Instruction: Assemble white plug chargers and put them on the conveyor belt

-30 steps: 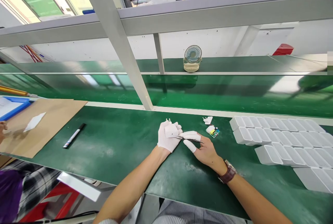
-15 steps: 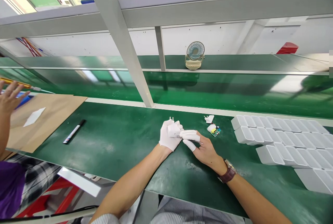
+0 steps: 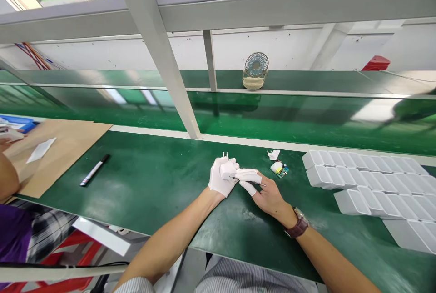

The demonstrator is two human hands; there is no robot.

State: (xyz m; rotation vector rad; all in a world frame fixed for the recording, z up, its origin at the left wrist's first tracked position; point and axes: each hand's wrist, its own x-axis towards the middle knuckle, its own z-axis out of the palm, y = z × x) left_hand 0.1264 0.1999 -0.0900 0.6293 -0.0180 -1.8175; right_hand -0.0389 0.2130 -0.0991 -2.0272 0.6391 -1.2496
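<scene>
My left hand [image 3: 217, 185], in a white glove, is closed around a white plug-in charger [image 3: 227, 171] whose two metal pins point away from me. In my right hand [image 3: 269, 195], with white covers on some fingers, is a thin pair of metal tweezers [image 3: 256, 183]. Its tip touches or nearly touches the near side of the charger; I cannot tell which. Beyond my right hand, a small green circuit board [image 3: 279, 170] with components lies on the green table. A white plug piece [image 3: 273, 154] with pins sits just behind it.
Several rows of white charger housings [image 3: 357, 178] stand on the right. A marker [image 3: 94, 171] and brown cardboard [image 3: 73, 136] lie on the left, by a co-worker's arm [image 3: 7, 177]. A slanted post [image 3: 163, 57] rises behind the table; a small fan [image 3: 256, 71] stands farther back.
My hands stay almost in place, with the tweezers at the charger. At the left, the co-worker's raised hand with a yellow-handled tool has dropped, and a pale object now shows there.
</scene>
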